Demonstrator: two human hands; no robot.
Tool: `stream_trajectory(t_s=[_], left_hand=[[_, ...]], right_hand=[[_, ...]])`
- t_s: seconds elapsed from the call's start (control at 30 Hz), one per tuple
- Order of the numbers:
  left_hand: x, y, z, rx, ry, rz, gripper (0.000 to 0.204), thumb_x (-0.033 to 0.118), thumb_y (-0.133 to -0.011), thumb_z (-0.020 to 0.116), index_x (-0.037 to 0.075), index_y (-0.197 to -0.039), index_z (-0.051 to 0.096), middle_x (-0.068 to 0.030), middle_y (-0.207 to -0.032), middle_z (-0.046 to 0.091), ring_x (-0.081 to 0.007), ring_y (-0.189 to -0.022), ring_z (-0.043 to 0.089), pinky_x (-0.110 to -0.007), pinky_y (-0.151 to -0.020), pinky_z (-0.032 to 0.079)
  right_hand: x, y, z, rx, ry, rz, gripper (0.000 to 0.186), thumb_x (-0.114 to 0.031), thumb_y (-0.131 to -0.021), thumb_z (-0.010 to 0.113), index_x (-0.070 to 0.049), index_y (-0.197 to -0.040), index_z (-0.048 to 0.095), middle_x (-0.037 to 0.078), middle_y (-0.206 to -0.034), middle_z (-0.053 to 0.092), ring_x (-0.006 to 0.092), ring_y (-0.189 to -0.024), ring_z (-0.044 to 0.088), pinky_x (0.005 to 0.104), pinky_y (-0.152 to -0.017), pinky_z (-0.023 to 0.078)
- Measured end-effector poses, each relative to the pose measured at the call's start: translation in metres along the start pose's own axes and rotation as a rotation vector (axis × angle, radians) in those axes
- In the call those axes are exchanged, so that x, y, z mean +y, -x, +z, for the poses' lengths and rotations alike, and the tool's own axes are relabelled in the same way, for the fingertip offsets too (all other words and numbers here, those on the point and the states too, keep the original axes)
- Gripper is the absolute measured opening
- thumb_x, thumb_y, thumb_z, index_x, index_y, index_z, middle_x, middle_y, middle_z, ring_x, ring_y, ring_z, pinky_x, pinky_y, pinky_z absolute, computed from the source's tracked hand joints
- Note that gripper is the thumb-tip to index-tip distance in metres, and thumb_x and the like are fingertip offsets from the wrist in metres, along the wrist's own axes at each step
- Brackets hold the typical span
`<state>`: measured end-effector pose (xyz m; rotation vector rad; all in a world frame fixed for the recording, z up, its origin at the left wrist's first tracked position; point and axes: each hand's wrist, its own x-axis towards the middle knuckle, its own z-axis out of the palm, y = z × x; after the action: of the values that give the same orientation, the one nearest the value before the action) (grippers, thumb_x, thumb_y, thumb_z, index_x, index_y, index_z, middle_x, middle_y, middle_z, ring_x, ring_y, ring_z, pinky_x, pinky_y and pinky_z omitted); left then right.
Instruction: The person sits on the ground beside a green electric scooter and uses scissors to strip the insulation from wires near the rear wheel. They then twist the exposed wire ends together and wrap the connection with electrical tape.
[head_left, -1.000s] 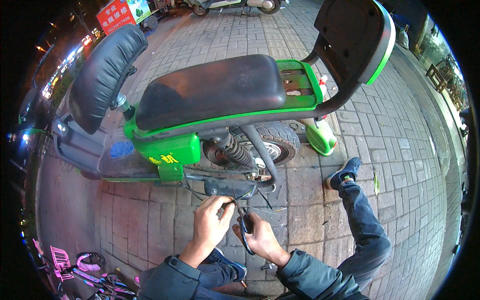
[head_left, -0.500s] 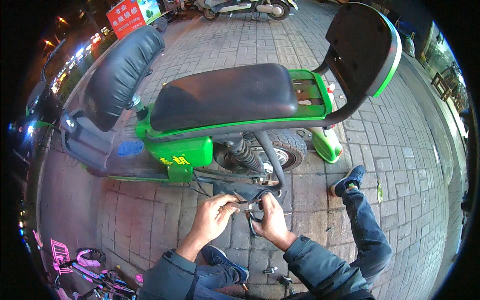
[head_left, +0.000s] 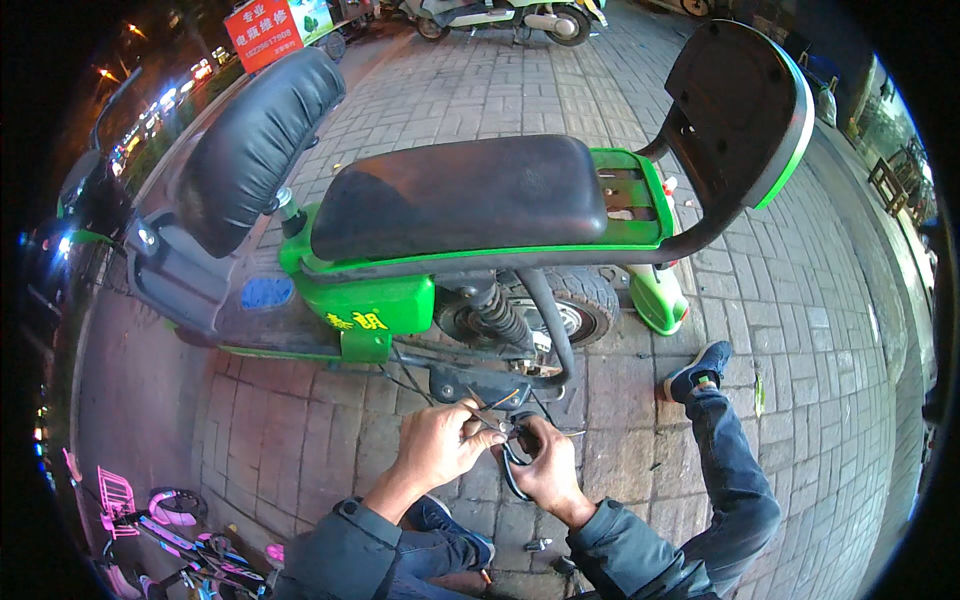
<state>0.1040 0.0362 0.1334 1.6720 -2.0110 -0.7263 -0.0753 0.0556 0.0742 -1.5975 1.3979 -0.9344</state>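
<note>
A green electric scooter [head_left: 370, 300] with a black seat [head_left: 460, 195] stands on brick paving in front of me. Below its frame, near the rear wheel [head_left: 560, 310], hangs a black part [head_left: 480, 385] with thin wires [head_left: 497, 403] coming out. My left hand [head_left: 435, 445] pinches the wire ends between its fingertips. My right hand [head_left: 548, 468] grips a black-handled cutting tool [head_left: 512, 470], its tip at the wires right beside the left fingers. Both hands touch each other low in the middle of the view.
My right leg stretches out, its dark shoe [head_left: 700, 370] near the green rear mudguard [head_left: 655, 295]. A pink child's bicycle [head_left: 150, 510] lies at the lower left. A black backrest [head_left: 740, 110] rises at the rear. A red sign [head_left: 265, 30] and another scooter [head_left: 510, 15] stand farther off.
My hands have come closer together on the wires, and the tool's tip now meets the left fingertips. The view has shifted slightly toward the scooter.
</note>
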Motion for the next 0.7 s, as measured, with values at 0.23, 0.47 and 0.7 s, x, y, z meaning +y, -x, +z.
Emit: stream_trajectory(t_s=[0.23,0.47,0.7], left_hand=[[-0.009,-0.003,0.004,0.001,0.104,-0.068,0.042,0.037,-0.071,0.087,0.005,-0.072,0.060,-0.0056,-0.054,0.052,-0.0204,-0.049,0.052,-0.036,-0.049,0.040],[-0.024,0.006,0.024,0.080,0.020,-0.161,0.048,0.050,-0.072,0.084,0.006,-0.072,0.065,-0.0078,-0.054,0.054,-0.0245,-0.049,0.058,-0.038,-0.049,0.043],[-0.020,0.013,0.024,0.168,0.452,-0.106,0.038,0.040,-0.095,0.065,0.006,-0.100,0.050,-0.0063,-0.067,0.054,-0.0201,-0.059,0.055,-0.034,-0.057,0.043]], right_hand=[[0.014,0.010,0.019,-0.041,-0.159,0.183,0.034,-0.028,-0.072,0.084,-0.005,-0.087,0.063,0.002,-0.068,0.052,0.0116,-0.059,0.047,0.0287,-0.055,0.040],[-0.004,0.002,0.017,0.090,-1.033,0.578,0.016,-0.020,-0.087,0.070,-0.008,-0.088,0.058,-0.003,-0.069,0.048,0.0075,-0.056,0.041,0.0259,-0.051,0.032],[0.003,-0.007,-0.055,0.504,-0.859,0.054,0.014,-0.019,-0.094,0.057,-0.008,-0.092,0.050,-0.001,-0.074,0.046,0.0090,-0.062,0.042,0.0252,-0.056,0.035]])
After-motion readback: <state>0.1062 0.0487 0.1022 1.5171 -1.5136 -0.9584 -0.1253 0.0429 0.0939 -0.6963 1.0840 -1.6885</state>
